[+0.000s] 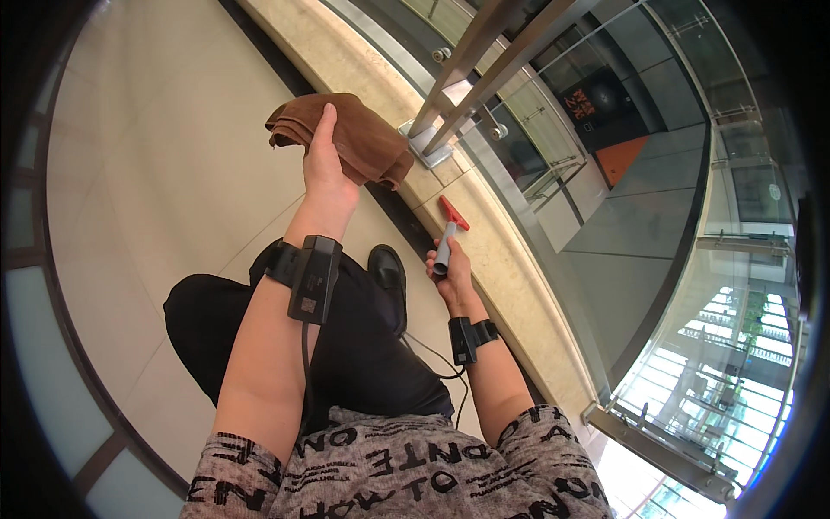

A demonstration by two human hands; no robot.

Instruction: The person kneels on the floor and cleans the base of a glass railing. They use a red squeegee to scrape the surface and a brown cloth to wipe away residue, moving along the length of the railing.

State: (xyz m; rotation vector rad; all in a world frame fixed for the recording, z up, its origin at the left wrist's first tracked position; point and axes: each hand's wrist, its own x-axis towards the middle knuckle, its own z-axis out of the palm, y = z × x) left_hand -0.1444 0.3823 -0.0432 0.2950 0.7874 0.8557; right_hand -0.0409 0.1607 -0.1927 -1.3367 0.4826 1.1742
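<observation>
My left hand grips a folded brown cloth, the thumb lying over its top. The cloth is held up beside the foot of a metal railing post, partly in front of the stone ledge. Lower and to the right, my right hand is closed around the grey tubular handle of a small tool with a red head. The red head is over the pale stone ledge; whether it touches the stone I cannot tell.
Glass panels and metal posts rise along the ledge, with a lower level visible beyond. A black strip edges the ledge beside the tiled floor. My black shoe stands near the ledge. Cables run from the black wrist devices past my legs.
</observation>
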